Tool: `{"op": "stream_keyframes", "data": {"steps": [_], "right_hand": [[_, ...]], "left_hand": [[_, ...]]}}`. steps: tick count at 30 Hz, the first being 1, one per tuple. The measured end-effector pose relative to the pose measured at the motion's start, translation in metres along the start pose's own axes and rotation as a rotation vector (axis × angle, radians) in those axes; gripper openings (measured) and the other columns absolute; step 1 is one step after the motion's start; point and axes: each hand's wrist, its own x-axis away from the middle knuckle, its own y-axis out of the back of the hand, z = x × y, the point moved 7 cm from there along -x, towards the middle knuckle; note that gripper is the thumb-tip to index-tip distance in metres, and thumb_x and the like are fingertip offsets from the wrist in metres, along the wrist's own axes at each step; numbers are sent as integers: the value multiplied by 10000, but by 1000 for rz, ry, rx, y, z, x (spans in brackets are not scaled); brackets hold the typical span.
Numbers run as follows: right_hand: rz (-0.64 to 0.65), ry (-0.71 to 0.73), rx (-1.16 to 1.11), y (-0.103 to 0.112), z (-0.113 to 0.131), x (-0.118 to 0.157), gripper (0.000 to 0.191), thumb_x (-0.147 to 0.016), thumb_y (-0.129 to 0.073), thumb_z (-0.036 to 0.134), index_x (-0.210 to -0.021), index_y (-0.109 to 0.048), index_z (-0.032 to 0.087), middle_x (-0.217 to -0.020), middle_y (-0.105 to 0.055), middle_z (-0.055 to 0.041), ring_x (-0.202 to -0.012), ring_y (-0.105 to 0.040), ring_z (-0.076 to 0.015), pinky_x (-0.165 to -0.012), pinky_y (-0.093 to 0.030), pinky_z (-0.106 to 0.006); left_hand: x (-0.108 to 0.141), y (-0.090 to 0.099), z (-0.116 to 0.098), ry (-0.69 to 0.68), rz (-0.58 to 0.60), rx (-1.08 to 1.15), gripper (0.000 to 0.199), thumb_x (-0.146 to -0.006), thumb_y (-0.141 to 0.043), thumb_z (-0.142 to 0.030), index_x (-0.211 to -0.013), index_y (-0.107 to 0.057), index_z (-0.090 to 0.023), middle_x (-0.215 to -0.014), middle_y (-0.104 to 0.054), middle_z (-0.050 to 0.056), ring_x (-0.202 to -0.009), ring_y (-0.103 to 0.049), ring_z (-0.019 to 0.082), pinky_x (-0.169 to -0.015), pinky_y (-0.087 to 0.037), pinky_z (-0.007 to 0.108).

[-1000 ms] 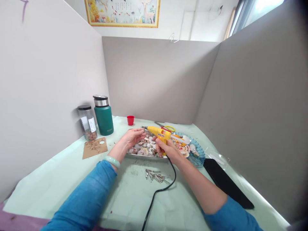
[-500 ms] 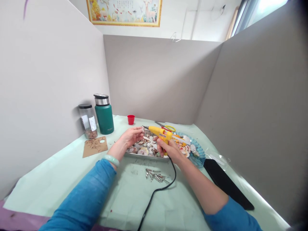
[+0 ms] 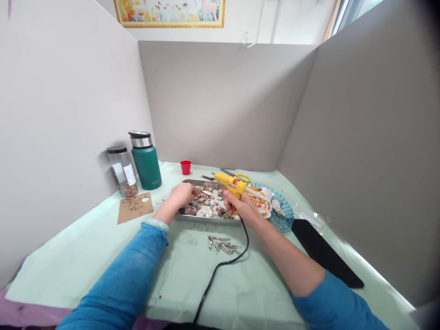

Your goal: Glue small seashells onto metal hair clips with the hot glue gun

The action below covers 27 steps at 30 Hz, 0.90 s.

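Note:
My right hand (image 3: 240, 205) is wrapped around a yellow hot glue gun (image 3: 227, 184), its nozzle pointing left and a white glue stick (image 3: 256, 193) sticking out of its back. A black cord (image 3: 220, 266) runs down from its handle. My left hand (image 3: 184, 194) is over the left part of a metal tray (image 3: 206, 218), fingers bent down among the seashells (image 3: 205, 211). Those fingers are closed, and whatever is between them is hidden. A pile of small metal clips (image 3: 222, 244) lies on the table in front of the tray.
Right of the tray is a blue scalloped plate (image 3: 287, 213) of shells, with a black flat object (image 3: 326, 254) beyond it. Scissors (image 3: 242, 177) and a red cup (image 3: 185, 167) stand behind. Left are a green bottle (image 3: 146, 167), a jar (image 3: 122, 172) and cardboard (image 3: 135, 207).
My left hand has moved from the glue gun's nozzle down and left to the shells in the tray. The glue gun stays in my right hand. The view has shifted slightly.

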Motion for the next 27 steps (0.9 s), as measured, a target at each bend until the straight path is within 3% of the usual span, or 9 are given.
{"op": "stream_keyframes", "data": {"steps": [3, 6, 10, 13, 19, 27], "right_hand": [[13, -2, 18, -1, -1, -1, 436, -781, -564, 536, -546, -519, 172, -508, -497, 1, -421, -419, -89, -424, -366, -251], [25, -13, 1, 0, -4, -2, 406, -779, -578, 532, -595, -544, 172, -506, -499, 4, -419, -419, -91, -417, -358, -250], [25, -38, -42, 0, -6, -2, 365, -768, -602, 527, -725, -562, 167, -509, -502, 22, -421, -421, -87, -409, -353, -237], [32, -36, -42, -1, -5, -1, 373, -773, -599, 523, -683, -541, 166, -514, -505, 20, -425, -426, -83, -412, -357, -233], [47, -20, -38, 0, -10, -4, 385, -777, -592, 523, -633, -539, 170, -503, -504, 13, -415, -429, -84, -409, -359, -238], [58, -43, -87, -2, -14, -4, 354, -765, -599, 525, -771, -581, 171, -504, -512, 21, -395, -421, -87, -393, -346, -238]], "left_hand": [[0, -8, 3, -13, -16, -53, 176, -541, -666, -46, -553, -695, -219, -681, -663, 90, -821, -593, 245, -779, -417, 280], [1, -13, -2, -74, -11, -110, 191, -550, -672, -61, -648, -722, -216, -774, -674, 124, -919, -571, 275, -840, -399, 301], [1, -23, -4, -63, 147, -411, 296, -608, -632, -108, -857, -730, -235, -953, -680, 128, -998, -539, 291, -867, -382, 350], [2, -26, -7, -93, 201, -596, 306, -664, -574, -126, -911, -718, -233, -980, -677, 127, -1004, -529, 300, -852, -372, 387], [5, -27, -12, -159, 207, -586, 287, -667, -544, -95, -862, -706, -229, -891, -693, 107, -962, -535, 287, -833, -354, 387], [4, -30, -11, -220, 202, -505, 287, -685, -535, -82, -860, -706, -232, -880, -681, 124, -966, -538, 297, -840, -342, 394]]}}
